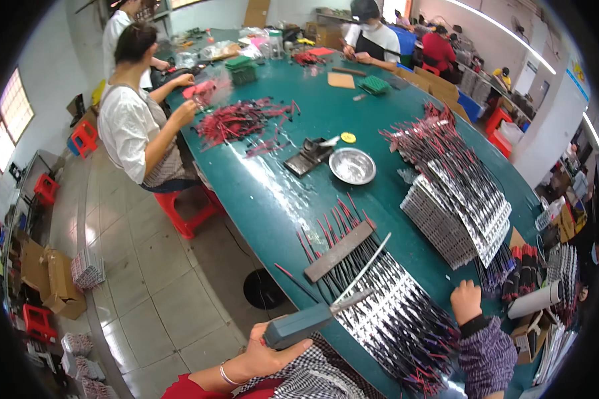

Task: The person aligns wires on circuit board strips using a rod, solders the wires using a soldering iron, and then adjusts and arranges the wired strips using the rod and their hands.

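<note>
My left hand (263, 356) is closed round a blue-grey boxy hand tool (299, 326), whose exact kind I cannot make out. The tool's narrow grey metal end (353, 300) reaches over a row of silvery-white strips (389, 306) with black and red wires. Across the wires at the far side lies a brown flat bar (340, 251). A thin white curved strip (373, 263) crosses beside it. To the right of the row, my right hand (466, 302) rests as a fist on the table; whatever may be inside it is hidden.
A tall stack of wired strips (449, 213) stands right of centre on the green table (293, 219). Farther off are a metal bowl (352, 165), a black tray (308, 157) and a red-black wire pile (239, 122). Co-workers sit left and far; a red stool (186, 213) is left.
</note>
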### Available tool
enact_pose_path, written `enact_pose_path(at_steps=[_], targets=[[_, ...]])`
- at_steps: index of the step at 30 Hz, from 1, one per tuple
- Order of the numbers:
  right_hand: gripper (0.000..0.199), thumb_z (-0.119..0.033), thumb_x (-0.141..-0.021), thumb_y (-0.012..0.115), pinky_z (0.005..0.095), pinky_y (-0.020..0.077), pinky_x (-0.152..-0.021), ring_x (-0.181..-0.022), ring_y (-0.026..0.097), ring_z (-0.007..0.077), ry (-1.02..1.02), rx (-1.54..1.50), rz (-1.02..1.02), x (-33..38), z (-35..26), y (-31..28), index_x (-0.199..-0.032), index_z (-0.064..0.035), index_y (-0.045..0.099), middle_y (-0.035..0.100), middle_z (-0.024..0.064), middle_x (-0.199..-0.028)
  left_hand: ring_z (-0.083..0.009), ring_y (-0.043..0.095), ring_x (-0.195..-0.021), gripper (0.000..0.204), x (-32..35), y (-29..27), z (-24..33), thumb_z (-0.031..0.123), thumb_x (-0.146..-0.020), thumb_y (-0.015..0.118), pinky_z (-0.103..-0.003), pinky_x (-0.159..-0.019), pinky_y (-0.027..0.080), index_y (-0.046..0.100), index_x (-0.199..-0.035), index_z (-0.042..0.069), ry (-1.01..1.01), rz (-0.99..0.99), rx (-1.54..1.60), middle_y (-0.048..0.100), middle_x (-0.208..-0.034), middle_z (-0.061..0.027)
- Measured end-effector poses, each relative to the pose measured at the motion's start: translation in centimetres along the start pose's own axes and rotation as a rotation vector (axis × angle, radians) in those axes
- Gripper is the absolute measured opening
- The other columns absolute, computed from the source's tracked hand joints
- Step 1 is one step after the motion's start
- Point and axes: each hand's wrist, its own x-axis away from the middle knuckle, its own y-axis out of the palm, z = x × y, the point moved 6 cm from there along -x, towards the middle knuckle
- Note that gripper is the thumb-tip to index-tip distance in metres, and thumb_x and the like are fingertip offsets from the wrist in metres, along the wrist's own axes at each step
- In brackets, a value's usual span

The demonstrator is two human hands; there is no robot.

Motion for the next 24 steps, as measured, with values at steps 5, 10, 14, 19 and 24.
enact_pose_path(at_steps=[5,10,14,19,24], targets=[[0.003,-0.009,-0.078,0.062,0.0377,0.0531,-0.063,-0.087,0.061,0.0268,0.042,-0.182,0.17,-0.9,0.7,-11.7,-0.08,-0.0079,0.06,0.056,0.0095,-0.088,-0.0105,0.068,-0.084,0.03,2.0,-2.2,-1.1,0.003,-0.083,0.081,-0.026,-0.074,0.054,0.071,-0.111,-0.002,-0.223,0.013,0.063,0.073,-0.096,-0.0033],[0.018,-0.002,-0.076,0.061,0.0409,0.0513,-0.069,-0.087,0.059,0.0302,-0.047,-0.777,0.329,1.0,-7.2,-22.9,-0.093,-0.0056,0.063,0.054,0.0113,-0.09,-0.0136,0.062,-0.066,0.041,2.7,-2.3,-2.6,-0.007,-0.086,0.07,-0.028,-0.056,0.052,0.06,-0.126,-0.006,-0.38,0.005,0.176,0.069,-0.109,-0.0148],[0.029,0.0,-0.076,0.064,0.038,0.0497,-0.069,-0.086,0.057,0.0282,-0.091,-1.007,0.371,3.7,-13.8,-20.9,-0.105,0.0,0.065,0.055,0.0109,-0.093,-0.0115,0.062,-0.068,0.041,3.0,-1.5,-3.5,-0.006,-0.085,0.073,-0.026,-0.059,0.052,0.062,-0.124,-0.004,-0.301,-0.149,0.035,0.07,-0.109,-0.0135],[0.036,0.004,-0.073,0.067,0.0378,0.0495,-0.069,-0.084,0.059,0.0272,0.024,-1.041,0.457,5.6,-15.3,-19.2,-0.109,0.0021,0.068,0.06,0.0103,-0.094,-0.0117,0.068,-0.088,0.035,3.1,-0.6,-3.1,0.001,-0.08,0.081,-0.026,-0.077,0.054,0.07,-0.113,-0.004,-0.266,-0.199,-0.095,0.074,-0.102,-0.009],[0.033,0.002,-0.074,0.067,0.0361,0.0485,-0.067,-0.082,0.06,0.0251,-0.022,-1.052,0.464,5.8,-15.3,-19.3,-0.107,0.0024,0.07,0.061,0.0086,-0.091,-0.0171,0.069,-0.084,0.032,3.0,0.3,-2.5,-0.001,-0.078,0.08,-0.028,-0.076,0.053,0.07,-0.108,-0.006,-0.212,-0.252,-0.265,0.072,-0.098,-0.0113]])
